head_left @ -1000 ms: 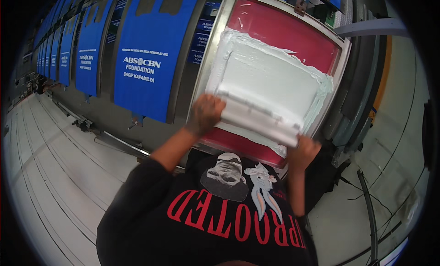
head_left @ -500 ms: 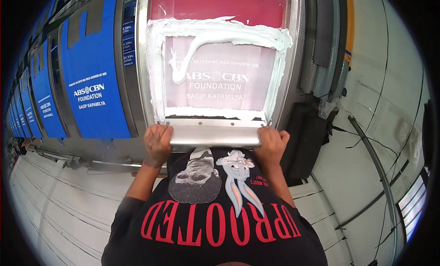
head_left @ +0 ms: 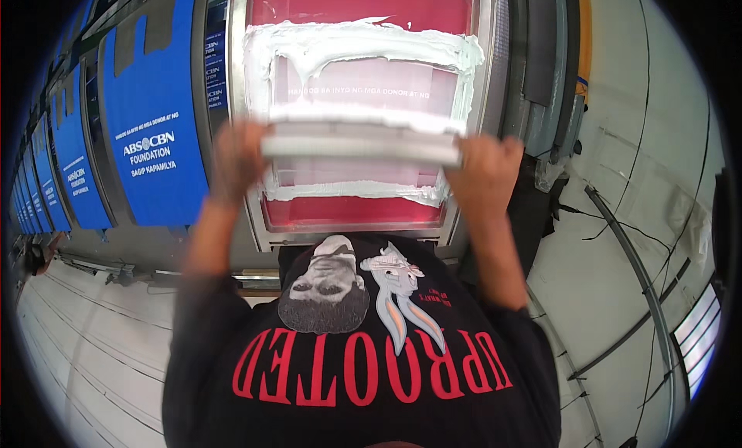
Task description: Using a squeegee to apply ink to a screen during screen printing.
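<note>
A wide metal squeegee [head_left: 359,143] lies across the screen printing frame [head_left: 258,233], held at its two ends. My left hand [head_left: 241,156] is closed round its left end, and my right hand [head_left: 487,170] grips the right end; both are blurred by motion. Thick white ink [head_left: 363,42] forms a band along the far side of the mesh, runs down both sides and leaves a strip near the front. White ink is also banked up along the squeegee's far edge. Red mesh [head_left: 355,212] shows at the near and far ends, with a pale stencil area between.
To the left, a row of blue printed bags [head_left: 151,123] lies flat on grey boards. Grey and black padded boards [head_left: 545,62] stand along the right of the frame, with a black object [head_left: 510,216] below them. Cables and a metal rail [head_left: 638,263] cross the pale floor.
Both hands have pushed the squeegee away from me, from the frame's near edge to about mid-screen. The ink has moved ahead of it, leaving a white strip behind.
</note>
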`<state>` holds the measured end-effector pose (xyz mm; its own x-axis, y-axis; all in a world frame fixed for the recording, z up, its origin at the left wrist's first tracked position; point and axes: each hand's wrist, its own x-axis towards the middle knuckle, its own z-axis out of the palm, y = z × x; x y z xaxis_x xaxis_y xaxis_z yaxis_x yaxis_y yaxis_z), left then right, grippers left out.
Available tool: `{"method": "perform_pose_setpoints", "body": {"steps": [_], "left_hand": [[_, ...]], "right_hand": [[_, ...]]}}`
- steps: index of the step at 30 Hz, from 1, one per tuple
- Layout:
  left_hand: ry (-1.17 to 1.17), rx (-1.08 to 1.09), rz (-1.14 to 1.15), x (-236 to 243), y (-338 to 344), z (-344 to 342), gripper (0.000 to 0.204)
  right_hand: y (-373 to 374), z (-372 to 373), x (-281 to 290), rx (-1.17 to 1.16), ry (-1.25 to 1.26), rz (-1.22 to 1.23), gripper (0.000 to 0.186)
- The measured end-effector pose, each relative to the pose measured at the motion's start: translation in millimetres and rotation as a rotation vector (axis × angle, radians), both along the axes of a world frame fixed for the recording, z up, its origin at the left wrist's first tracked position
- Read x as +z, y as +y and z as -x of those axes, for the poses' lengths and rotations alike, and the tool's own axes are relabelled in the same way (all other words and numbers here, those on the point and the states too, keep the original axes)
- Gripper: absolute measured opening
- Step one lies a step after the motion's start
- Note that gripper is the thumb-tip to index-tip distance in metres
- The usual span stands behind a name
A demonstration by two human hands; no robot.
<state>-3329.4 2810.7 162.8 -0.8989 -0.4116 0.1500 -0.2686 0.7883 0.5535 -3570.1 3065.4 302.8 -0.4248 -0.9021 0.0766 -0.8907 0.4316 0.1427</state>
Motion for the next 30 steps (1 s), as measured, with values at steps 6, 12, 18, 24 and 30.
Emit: {"method": "perform_pose_setpoints", "body": {"steps": [6,12,18,24,30], "left_hand": [[0.142,0.091,-0.027,6,84,-42,0.014],[0.299,-0.002,0.137,-17,-38,72,0.026],[0.110,0.014,-0.019,-6,-45,53,0.031],[0.110,0.025,-0.091,13,91,-52,0.013],[0.158,0.073,0.077,-4,21,31,0.014]], "right_hand": [[82,-57,-31,-0.206,-0.145,-0.061,0.016],[-33,63,-47,-0.109,0.092,-0.002,0.022],[-41,44,-3,-0.024,0.024,0.000,0.026],[86,-64,-24,-0.152,-0.148,0.001,0.016],[14,23,-47,-0.056,-0.019,0.102,0.016]]}}
